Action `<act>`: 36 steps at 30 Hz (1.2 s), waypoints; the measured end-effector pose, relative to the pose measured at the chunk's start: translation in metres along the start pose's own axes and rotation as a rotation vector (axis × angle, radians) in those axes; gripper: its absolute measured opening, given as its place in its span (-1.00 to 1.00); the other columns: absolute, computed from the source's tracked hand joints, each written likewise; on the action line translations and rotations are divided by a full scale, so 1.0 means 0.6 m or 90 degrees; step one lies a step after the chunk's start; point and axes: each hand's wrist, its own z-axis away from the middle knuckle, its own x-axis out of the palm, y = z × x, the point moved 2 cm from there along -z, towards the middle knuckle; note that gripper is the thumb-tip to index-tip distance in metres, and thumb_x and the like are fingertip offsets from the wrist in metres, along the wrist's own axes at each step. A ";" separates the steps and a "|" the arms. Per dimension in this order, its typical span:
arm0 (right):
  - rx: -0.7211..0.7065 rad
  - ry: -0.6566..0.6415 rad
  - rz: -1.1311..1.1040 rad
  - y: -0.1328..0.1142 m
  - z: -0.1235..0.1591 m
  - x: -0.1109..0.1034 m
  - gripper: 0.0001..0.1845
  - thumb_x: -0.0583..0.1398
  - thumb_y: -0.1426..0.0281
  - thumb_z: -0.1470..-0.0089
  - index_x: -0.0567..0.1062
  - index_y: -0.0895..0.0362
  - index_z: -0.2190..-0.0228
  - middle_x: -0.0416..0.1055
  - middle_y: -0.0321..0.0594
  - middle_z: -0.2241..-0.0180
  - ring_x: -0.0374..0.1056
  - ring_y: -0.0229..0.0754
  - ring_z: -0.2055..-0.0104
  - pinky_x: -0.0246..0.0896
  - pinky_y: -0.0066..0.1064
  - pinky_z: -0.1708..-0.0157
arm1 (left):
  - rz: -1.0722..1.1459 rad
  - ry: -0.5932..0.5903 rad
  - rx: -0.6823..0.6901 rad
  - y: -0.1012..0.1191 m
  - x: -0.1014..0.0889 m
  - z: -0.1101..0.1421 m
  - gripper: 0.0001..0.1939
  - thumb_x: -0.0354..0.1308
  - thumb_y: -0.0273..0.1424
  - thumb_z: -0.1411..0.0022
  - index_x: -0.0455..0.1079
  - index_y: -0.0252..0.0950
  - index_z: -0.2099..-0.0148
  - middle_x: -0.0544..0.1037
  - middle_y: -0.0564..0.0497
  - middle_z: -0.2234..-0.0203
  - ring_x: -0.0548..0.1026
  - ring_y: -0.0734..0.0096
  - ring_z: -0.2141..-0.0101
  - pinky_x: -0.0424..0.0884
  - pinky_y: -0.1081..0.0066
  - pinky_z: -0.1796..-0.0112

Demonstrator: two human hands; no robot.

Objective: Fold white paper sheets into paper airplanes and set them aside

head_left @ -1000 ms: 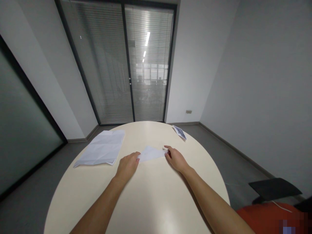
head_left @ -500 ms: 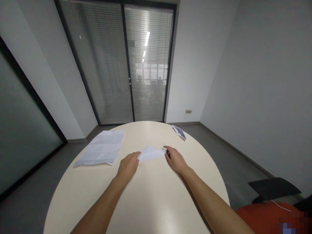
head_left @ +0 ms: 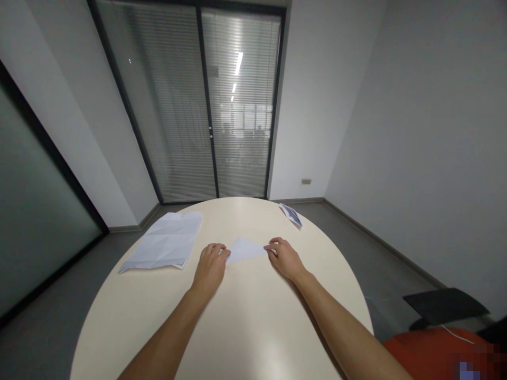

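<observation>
A small white folded sheet of paper [head_left: 246, 250], roughly triangular, lies on the cream table [head_left: 241, 316] between my hands. My left hand [head_left: 211, 264] is closed on its left end, thumb and forefinger pinching the edge. At the other end, my right hand [head_left: 283, 258] pinches the right tip between thumb and forefinger. The fingers partly cover both ends of the paper, and its lower layers cannot be made out.
Larger creased white sheets [head_left: 164, 240] lie at the table's left edge. A small folded printed paper [head_left: 291, 215] rests near the far right edge. Beside the table at lower right stands a red chair [head_left: 428, 348] with a black armrest [head_left: 446, 306].
My left hand has shifted its fingers on the paper's left end, the knuckles now raised. The right fingers have drawn together onto the right tip. The paper stays nearly in place.
</observation>
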 end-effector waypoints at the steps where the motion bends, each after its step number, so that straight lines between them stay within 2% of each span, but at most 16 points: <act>1: 0.004 0.000 0.002 0.000 0.000 -0.001 -0.69 0.13 0.42 -0.22 0.64 0.06 0.10 0.44 -0.06 0.02 0.37 -0.06 -0.01 0.25 -0.27 -0.07 | -0.008 -0.009 0.014 0.001 0.001 -0.001 -0.66 0.05 -0.60 -0.29 0.51 -0.20 0.01 0.51 -0.08 0.02 0.36 0.14 -0.01 0.27 0.18 -0.07; 5: 0.004 -0.003 0.005 -0.004 -0.001 -0.003 -0.69 0.14 0.40 -0.21 0.64 0.09 0.11 0.46 -0.05 0.03 0.37 -0.04 -0.01 0.25 -0.26 -0.06 | -0.032 -0.060 0.047 0.009 0.004 0.000 -0.67 0.01 -0.58 -0.34 0.53 -0.21 0.01 0.55 -0.08 0.12 0.41 0.17 0.06 0.27 0.18 -0.02; 8: 0.001 -0.001 -0.003 -0.008 -0.001 -0.006 -0.70 0.14 0.38 -0.20 0.65 0.10 0.14 0.47 -0.04 0.05 0.37 -0.04 0.01 0.24 -0.26 -0.05 | -0.055 -0.074 0.034 0.022 0.001 0.004 -0.66 -0.03 -0.57 -0.36 0.52 -0.23 -0.01 0.53 -0.10 0.12 0.44 0.19 0.08 0.28 0.20 0.01; 12: -0.005 0.004 -0.033 -0.012 -0.001 -0.011 -0.76 0.18 0.34 -0.16 0.66 0.11 0.32 0.48 -0.05 0.07 0.38 -0.04 0.03 0.24 -0.27 -0.02 | -0.069 -0.046 -0.006 0.039 -0.008 0.009 -0.68 -0.04 -0.31 -0.44 0.50 -0.29 -0.01 0.52 -0.15 0.11 0.45 0.13 0.09 0.30 0.17 0.04; 16: -0.065 -0.023 -0.097 -0.020 0.001 -0.018 -0.79 0.24 0.32 -0.11 0.60 0.11 0.50 0.48 -0.08 0.09 0.38 -0.06 0.06 0.27 -0.29 0.05 | -0.075 -0.017 -0.039 0.043 -0.009 0.012 -0.58 -0.14 -0.20 -0.47 0.49 -0.27 -0.01 0.52 -0.16 0.12 0.47 0.12 0.09 0.30 0.16 0.02; 22: -0.190 -0.117 -0.212 -0.039 0.009 -0.024 -0.86 0.31 0.35 -0.03 0.62 0.10 0.51 0.51 -0.11 0.07 0.36 -0.07 0.00 0.32 -0.36 0.18 | -0.052 -0.007 -0.070 0.034 0.001 0.013 -0.57 -0.08 -0.16 -0.45 0.46 -0.30 -0.07 0.51 -0.20 0.05 0.44 0.09 0.01 0.29 0.15 -0.02; 28: -0.242 -0.181 -0.292 -0.059 0.011 -0.019 -0.86 0.35 0.36 0.01 0.61 0.07 0.57 0.61 -0.18 0.22 0.38 -0.04 -0.04 0.28 -0.25 -0.05 | -0.039 -0.013 -0.074 0.026 0.012 0.015 -0.54 0.02 -0.16 -0.38 0.41 -0.32 -0.16 0.47 -0.21 -0.09 0.37 0.05 -0.08 0.25 0.12 -0.10; 30: -0.248 -0.192 -0.305 -0.067 0.012 -0.021 -0.87 0.32 0.37 -0.02 0.62 0.06 0.55 0.62 -0.20 0.26 0.41 -0.06 -0.01 0.28 -0.26 -0.04 | -0.027 -0.027 -0.070 0.023 0.015 0.015 -0.54 0.03 -0.18 -0.37 0.39 -0.31 -0.19 0.44 -0.20 -0.14 0.35 0.06 -0.13 0.23 0.13 -0.14; 32: -0.255 -0.191 -0.292 -0.072 0.013 -0.023 -0.88 0.27 0.40 -0.07 0.65 0.04 0.44 0.62 -0.22 0.28 0.43 -0.08 0.01 0.29 -0.28 -0.02 | -0.011 -0.041 -0.058 0.020 0.016 0.015 -0.54 0.02 -0.21 -0.37 0.37 -0.32 -0.21 0.42 -0.20 -0.17 0.33 0.08 -0.16 0.19 0.12 -0.18; 36: -0.211 -0.113 -0.212 -0.068 0.013 -0.017 -0.74 0.21 0.42 -0.12 0.63 0.06 0.16 0.59 -0.17 0.19 0.46 -0.11 0.09 0.31 -0.29 0.01 | 0.018 -0.073 -0.024 0.014 0.019 0.014 -0.52 0.01 -0.24 -0.37 0.34 -0.32 -0.25 0.37 -0.21 -0.22 0.30 0.08 -0.21 0.13 0.08 -0.22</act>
